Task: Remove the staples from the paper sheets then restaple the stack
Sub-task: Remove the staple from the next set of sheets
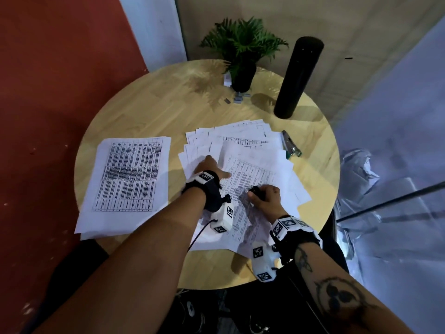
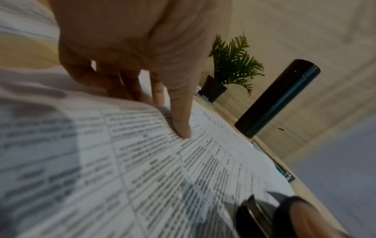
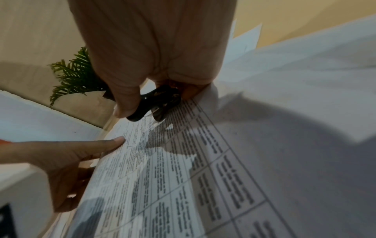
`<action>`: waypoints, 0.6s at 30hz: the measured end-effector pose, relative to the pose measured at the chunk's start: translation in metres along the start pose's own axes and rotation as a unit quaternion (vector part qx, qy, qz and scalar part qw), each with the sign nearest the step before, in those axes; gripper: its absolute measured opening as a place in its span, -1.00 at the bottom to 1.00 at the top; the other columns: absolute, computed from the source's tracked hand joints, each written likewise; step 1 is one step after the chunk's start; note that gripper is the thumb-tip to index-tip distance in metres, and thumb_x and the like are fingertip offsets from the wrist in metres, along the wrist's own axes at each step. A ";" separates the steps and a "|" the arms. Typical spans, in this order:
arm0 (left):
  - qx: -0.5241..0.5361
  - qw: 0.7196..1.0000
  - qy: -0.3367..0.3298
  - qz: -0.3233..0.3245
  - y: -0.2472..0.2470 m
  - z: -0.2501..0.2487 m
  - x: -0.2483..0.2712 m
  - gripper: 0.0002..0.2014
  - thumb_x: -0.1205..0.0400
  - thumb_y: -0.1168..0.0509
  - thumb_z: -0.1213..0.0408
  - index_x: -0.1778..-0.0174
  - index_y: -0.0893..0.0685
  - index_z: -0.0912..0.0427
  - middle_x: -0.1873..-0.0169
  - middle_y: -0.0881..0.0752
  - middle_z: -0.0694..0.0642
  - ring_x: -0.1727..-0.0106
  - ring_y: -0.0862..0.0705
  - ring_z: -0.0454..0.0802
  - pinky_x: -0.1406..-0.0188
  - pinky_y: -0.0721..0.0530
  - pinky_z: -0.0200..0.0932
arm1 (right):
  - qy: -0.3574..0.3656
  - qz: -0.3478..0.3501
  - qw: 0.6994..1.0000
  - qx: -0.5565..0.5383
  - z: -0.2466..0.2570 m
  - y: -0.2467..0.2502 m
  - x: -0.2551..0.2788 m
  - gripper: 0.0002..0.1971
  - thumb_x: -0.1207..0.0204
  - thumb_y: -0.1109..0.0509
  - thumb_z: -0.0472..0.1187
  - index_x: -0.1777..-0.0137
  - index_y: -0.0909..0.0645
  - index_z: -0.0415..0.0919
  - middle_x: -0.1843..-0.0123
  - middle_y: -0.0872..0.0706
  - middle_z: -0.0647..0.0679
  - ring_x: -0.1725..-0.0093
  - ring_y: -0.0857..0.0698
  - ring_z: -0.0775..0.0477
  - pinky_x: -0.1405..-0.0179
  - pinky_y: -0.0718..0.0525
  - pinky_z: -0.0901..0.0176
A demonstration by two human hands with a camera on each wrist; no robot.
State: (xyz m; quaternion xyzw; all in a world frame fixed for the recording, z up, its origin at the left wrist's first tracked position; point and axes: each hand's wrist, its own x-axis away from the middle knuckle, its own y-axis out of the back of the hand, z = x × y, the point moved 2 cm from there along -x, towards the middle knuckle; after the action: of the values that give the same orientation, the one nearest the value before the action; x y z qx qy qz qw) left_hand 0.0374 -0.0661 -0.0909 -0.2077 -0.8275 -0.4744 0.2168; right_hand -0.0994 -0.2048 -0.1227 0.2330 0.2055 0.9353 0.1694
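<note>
A printed sheet (image 1: 250,186) lies on top of a fanned pile of white papers (image 1: 240,141) in the middle of the round table. My left hand (image 1: 210,166) presses flat on the pile's left side, its thumb (image 2: 181,125) straight on the printed sheet. To the right of it, my right hand (image 1: 266,196) grips a black staple remover (image 1: 256,190), whose claws (image 3: 157,104) touch the sheet's near corner. A green and silver stapler (image 1: 291,146) lies at the pile's right edge. No staple is clear enough to see.
A separate printed stack (image 1: 127,182) lies at the table's left. At the back stand a potted plant (image 1: 242,51) and a tall black cylinder (image 1: 298,75), with small grey bits (image 1: 238,97) near the pot. The round table's edge (image 1: 336,165) is close on the right.
</note>
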 end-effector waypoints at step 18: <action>0.109 0.992 -0.061 0.011 0.008 0.010 0.018 -0.47 -0.51 -0.49 0.21 -0.35 -0.58 0.36 -0.29 -0.64 0.29 -0.28 -0.63 0.23 -0.08 -0.60 -0.07 | -0.035 0.012 0.988 -0.152 0.009 0.010 0.015 -0.61 -0.42 -0.51 -0.06 0.04 -0.62 -0.43 0.16 -0.60 -0.15 0.10 -0.57 -0.12 0.08 -0.59 -0.05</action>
State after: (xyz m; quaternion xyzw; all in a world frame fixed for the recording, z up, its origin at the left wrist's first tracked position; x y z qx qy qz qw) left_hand 0.0256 -0.0515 -0.0799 -0.2207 -0.8836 -0.3656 0.1920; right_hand -0.1095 -0.2046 -0.1054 0.2395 0.0519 0.9489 0.1990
